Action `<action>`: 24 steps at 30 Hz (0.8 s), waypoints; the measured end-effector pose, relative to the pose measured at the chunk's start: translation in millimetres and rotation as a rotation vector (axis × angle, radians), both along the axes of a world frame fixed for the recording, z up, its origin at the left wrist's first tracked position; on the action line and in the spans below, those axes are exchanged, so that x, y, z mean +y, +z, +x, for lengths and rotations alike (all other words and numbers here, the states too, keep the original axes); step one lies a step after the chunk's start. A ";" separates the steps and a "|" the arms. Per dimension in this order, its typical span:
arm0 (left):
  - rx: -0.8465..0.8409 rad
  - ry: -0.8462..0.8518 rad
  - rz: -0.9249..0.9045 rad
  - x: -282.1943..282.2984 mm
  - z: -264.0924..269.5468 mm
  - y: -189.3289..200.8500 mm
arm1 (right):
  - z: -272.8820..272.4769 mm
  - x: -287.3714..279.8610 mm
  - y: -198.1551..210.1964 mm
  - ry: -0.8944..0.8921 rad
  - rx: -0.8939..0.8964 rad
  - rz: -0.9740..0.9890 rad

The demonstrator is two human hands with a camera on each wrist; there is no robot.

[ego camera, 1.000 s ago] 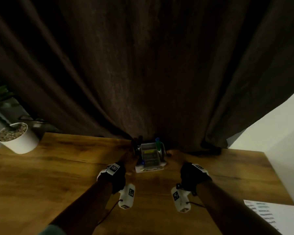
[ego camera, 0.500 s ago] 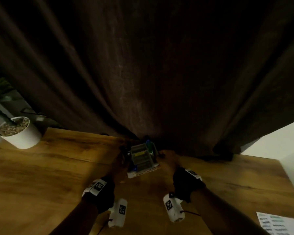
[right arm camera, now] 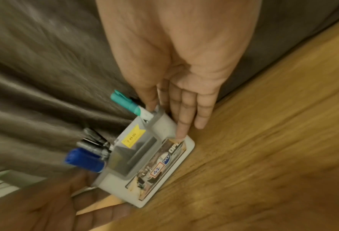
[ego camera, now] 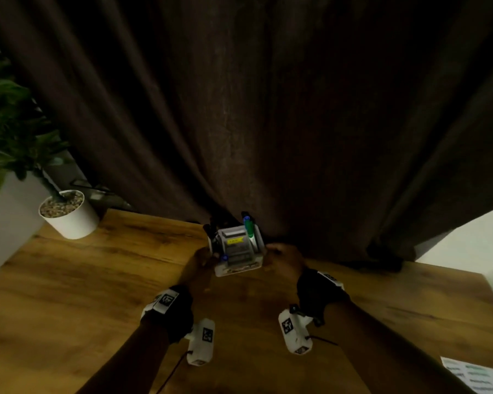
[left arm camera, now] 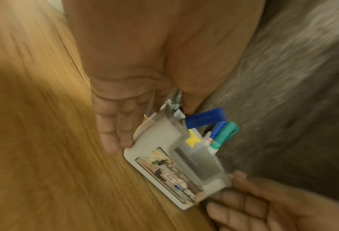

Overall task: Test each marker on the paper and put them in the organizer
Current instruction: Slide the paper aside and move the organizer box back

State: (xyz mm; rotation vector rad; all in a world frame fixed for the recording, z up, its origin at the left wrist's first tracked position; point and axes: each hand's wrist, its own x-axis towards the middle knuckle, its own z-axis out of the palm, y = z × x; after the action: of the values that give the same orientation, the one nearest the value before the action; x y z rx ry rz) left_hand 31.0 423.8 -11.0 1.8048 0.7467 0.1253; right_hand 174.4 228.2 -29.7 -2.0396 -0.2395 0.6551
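Note:
A small grey plastic organizer [ego camera: 236,248] stands at the far edge of the wooden table [ego camera: 69,280], against the curtain. A green marker [ego camera: 249,227] and blue-capped markers [left arm camera: 204,117] stick up out of it, with dark pens beside them. My left hand [ego camera: 199,263] holds its left wall, fingers [left arm camera: 115,125] along the outside and thumb behind. My right hand [ego camera: 282,258] holds the right wall, fingers [right arm camera: 186,106] down the side and thumb at the rim by the green marker [right arm camera: 125,101]. The test paper [ego camera: 475,376] lies at the near right corner.
A dark brown curtain [ego camera: 239,109] hangs right behind the organizer. A white pot [ego camera: 69,214] with a green plant stands at the table's far left corner. Bare wood stretches between my arms and to both sides.
Both hands stay on the organizer's sides. The organizer has turned a little and now sits skewed. The head view has swung left, showing more of the plant.

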 end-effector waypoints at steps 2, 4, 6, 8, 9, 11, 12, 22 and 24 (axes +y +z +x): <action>-0.062 0.044 0.090 -8.2 -18.3 -0.1 | -18.6 -24.0 25.6 0.017 -0.062 0.018; -0.078 0.030 0.160 -17.3 -36.3 -0.1 | -32.7 -58.5 37.5 0.043 -0.090 0.041; -0.101 -0.038 0.216 -40.2 -51.3 7.4 | -46.4 -105.3 43.2 0.076 -0.145 0.031; -0.158 -0.215 0.254 -75.9 -57.7 18.2 | -56.9 -159.8 41.0 0.077 -0.163 0.009; -0.132 -0.299 0.272 -94.3 -58.0 19.9 | -60.5 -188.0 38.2 0.053 -0.179 -0.033; -0.066 -0.432 0.381 -129.3 -52.4 15.5 | -71.5 -243.3 32.1 -0.010 -0.227 -0.142; -0.090 -0.532 0.408 -151.5 -48.1 14.8 | -80.0 -271.7 32.7 -0.055 -0.240 -0.187; 0.319 -1.229 0.834 -389.7 2.2 -32.3 | -187.0 -489.8 19.8 -0.360 -0.161 -0.616; 0.444 -1.263 0.815 -433.7 1.7 -11.7 | -203.2 -511.2 13.7 -0.352 -0.162 -0.703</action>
State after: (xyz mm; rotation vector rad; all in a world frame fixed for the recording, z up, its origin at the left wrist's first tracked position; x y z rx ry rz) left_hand 32.7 -9.9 -22.7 2.8021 -0.3555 -0.9460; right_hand -28.8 -283.0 -16.0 -2.7195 0.3013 0.3745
